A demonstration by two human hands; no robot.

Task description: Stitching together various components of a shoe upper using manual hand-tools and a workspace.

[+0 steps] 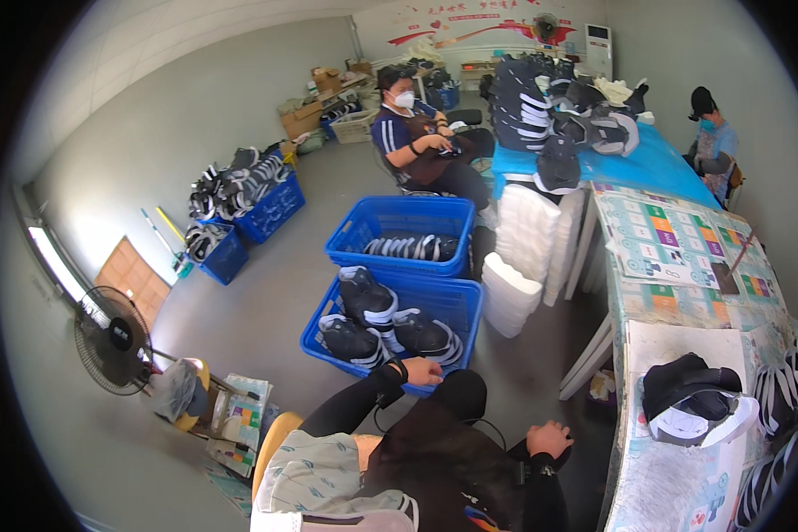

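Observation:
My left hand [421, 371] reaches down to the near rim of a blue crate [466, 337] on the floor, right beside a black shoe with white stripes [426, 335]. Two more such shoes [368, 301] lie in the same crate. Whether the fingers grip anything is hidden. My right hand [550, 439] rests on my dark-clad knee with nothing in it. A black and white shoe [692, 403] lies on the table [683, 479] to my right.
A second blue crate [399, 213] with shoes stands behind the first. White stacks [528, 230] lean at the table's end. A seated person [417, 133] works beyond; another person [714, 133] sits far right. A shoe pile [541, 97] is on the blue tabletop. A fan [113, 340] stands left.

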